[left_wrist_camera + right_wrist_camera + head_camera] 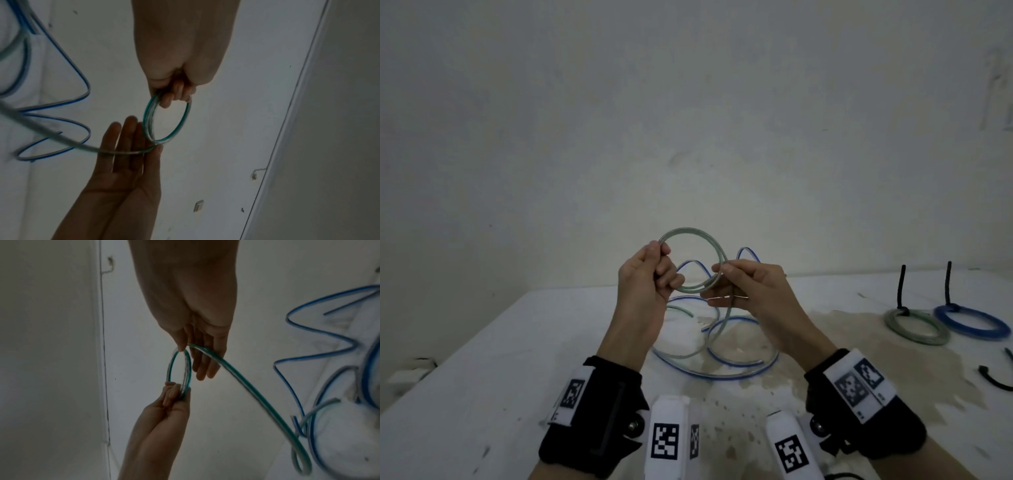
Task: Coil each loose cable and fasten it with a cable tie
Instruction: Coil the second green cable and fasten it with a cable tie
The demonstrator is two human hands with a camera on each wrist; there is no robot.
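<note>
Above the white table (482, 342) I hold a small coil of the clear green cable (688, 229) between both hands. My left hand (662, 270) grips the coil's left side with curled fingers. In the left wrist view those fingers (174, 95) wrap the coil (148, 120). My right hand (722, 274) pinches the cable at the coil's right side between thumb and forefinger, its other fingers straight. In the right wrist view the cable's loose tail (246, 391) runs from that pinch down to the table.
A loose clear blue cable (722, 376) sprawls on the table under my hands, tangled with the green tail. At the right lie a tied grey-green coil (916, 327) and a tied blue coil (972, 320), black ties standing up. Loose black ties (996, 382) lie near the right edge.
</note>
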